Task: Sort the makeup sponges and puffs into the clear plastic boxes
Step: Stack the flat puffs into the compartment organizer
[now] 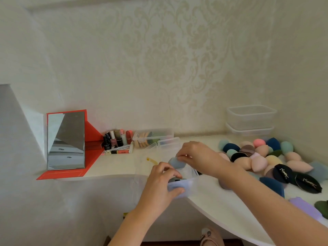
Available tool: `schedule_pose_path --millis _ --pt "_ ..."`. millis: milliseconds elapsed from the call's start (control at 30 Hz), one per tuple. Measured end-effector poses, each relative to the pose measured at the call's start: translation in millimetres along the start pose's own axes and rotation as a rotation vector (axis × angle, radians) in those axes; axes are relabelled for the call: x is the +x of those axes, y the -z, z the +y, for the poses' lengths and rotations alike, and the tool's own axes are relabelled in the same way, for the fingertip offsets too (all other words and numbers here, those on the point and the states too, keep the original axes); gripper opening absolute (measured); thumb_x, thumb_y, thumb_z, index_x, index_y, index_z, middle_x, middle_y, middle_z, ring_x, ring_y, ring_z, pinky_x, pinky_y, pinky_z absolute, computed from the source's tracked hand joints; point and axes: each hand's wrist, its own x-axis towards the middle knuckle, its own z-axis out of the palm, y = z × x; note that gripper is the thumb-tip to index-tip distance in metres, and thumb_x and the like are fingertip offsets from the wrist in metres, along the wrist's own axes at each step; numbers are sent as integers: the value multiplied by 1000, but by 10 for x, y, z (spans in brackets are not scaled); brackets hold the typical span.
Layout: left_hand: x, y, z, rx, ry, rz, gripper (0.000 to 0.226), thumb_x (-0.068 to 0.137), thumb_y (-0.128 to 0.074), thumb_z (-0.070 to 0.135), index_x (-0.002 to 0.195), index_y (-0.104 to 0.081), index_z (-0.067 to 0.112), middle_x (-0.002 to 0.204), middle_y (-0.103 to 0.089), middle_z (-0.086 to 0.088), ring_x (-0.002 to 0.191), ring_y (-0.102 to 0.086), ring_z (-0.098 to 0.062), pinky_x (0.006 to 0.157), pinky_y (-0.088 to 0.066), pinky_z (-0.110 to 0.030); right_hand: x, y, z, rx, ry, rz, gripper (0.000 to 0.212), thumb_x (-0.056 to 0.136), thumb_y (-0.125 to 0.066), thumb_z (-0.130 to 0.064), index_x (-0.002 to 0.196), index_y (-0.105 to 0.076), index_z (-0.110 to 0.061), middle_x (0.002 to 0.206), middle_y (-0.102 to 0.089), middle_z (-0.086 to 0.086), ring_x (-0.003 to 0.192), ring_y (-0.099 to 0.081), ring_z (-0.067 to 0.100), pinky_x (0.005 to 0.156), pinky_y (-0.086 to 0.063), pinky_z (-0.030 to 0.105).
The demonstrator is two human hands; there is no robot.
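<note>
Presently left hand [160, 181] grips the clear box [188, 186] while right hand [197, 155] pinches a blue-grey sponge [174, 163]

The left hand [159, 183] covered the near corner of the clear plastic box [190, 185], so the grey puff [174, 180] inside showed only as a sliver. The blue-grey teardrop sponge [175, 163] pinched by the right hand [197, 157] was hidden below by the left knuckles. The right forearm [248, 185] hid most of a pinkish sponge [224, 186]. A dark green puff [322, 207] was cut by the right edge. Labels on the small cosmetic bottles [113, 141] were too small to read, and a small yellow object [151, 160] could not be identified.
</note>
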Motion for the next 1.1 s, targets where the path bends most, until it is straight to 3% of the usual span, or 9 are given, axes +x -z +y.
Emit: schedule_pose_path --millis 133,333,467,567,700,800,900,1000,1100 --pt "34 74 21 -42 34 -57 32 74 -75 38 101 -62 25 106 -41 17 105 -40 -1 86 -28 -3 107 -69 -72 -77 -80 -186 20 87 -57 -21 85 -76 -14 70 -63 -1 79 -46 19 74 -46 37" --pt "104 114 145 64 154 -83 66 74 -69 55 127 -41 28 120 -41 14 114 -39 -8 99 -34 -27 159 14 -54 97 -213 -331 22 87 -58 -29 92 -74 -13 96 -72 5 90 -64 22 71 -48 29" --pt "187 91 186 176 199 -172 66 77 -62 61 130 -43 27 126 -46 10 119 -38 -13 97 -32 -28 40 135 -19 174 -245 -197 20 91 -56 -24 95 -73 -16 95 -71 1 84 -60 12 67 -43 17" --pt "224 43 192 337 170 -230 64 78 -53 68 128 -47 29 124 -47 9 117 -37 -15 94 -30 -29 -172 314 121 215 -345 -63 18 91 -56 -24 93 -73 -17 89 -69 -2 82 -59 13 63 -42 18" --pt "233 -9 187 347 161 -218 59 78 -52 69 123 -50 30 120 -43 8 114 -38 -15 93 -30 -29 -477 555 369 -75 -577 -175 16 89 -53 -23 85 -66 -14 76 -57 -4 77 -55 15 57 -35 18" --pt "229 -26 206 388 148 -216 57 78 -51 68 122 -47 32 121 -47 9 115 -39 -15 95 -29 -31 -675 652 456 -220 -685 -387 23 83 -66 -33 91 -67 -12 94 -65 4 84 -56 19 61 -37 21" --pt "212 -22 242 427 134 -240 60 79 -52 67 128 -41 33 123 -49 8 119 -38 -17 100 -24 -36 -784 594 572 -319 -715 -422 41 77 -69 -50 91 -62 -12 110 -60 5 87 -54 20 66 -39 25" --pt "197 -5 268 439 138 -258 65 80 -51 66 134 -35 34 122 -49 7 122 -36 -17 104 -18 -41 -834 471 631 -365 -816 -393 64 76 -64 -60 109 -55 -6 94 -53 2 85 -54 22 73 -43 29" --pt "182 9 277 436 165 -259 71 79 -52 68 135 -35 28 123 -50 6 123 -36 -17 106 -17 -42 -861 402 641 -394 -816 -405 45 81 -61 -55 90 -56 -12 83 -54 0 77 -54 19 72 -45 26"
